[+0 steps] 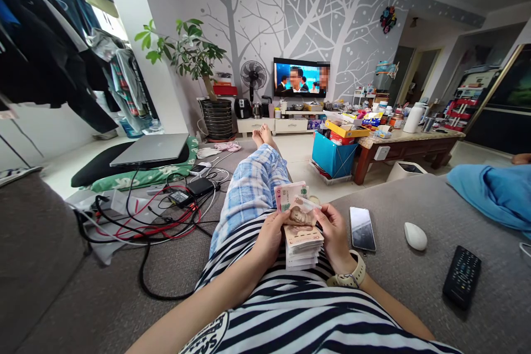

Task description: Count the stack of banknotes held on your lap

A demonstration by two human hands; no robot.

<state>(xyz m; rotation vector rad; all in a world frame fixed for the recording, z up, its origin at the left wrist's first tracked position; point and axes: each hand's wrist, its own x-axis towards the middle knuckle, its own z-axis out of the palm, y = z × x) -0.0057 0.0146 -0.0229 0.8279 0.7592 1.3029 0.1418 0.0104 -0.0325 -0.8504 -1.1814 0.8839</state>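
banknotes stacked over my striped shirt; left hand clamped on their left edge, right hand pinching the right edge; phone nearby on the grey sofa

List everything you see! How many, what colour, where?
banknotes: uncountable stack, brown and pink, centre
phone: one, dark, right
mouse: one, white, right
remote: one, black, lower right
sofa: one, grey, foreground
laptop: one, grey, left
cables: several, black, red, white, left
clothes: many, mostly dark, left
plant: one, green, back left
fan: one, black, back
television: one, black, back
clock: one, multicoloured, upper right
table: one, brown, right, cluttered
tall bottle: one, white, on table
storage box: one, blue, beside table
cloth: one, blue, right
trousers: one pair, blue-white, centre
shirt: one, striped black-white, bottom
feet: two, bare, centre
left grip: one, bare, on banknotes
right grip: one, bare, on banknotes
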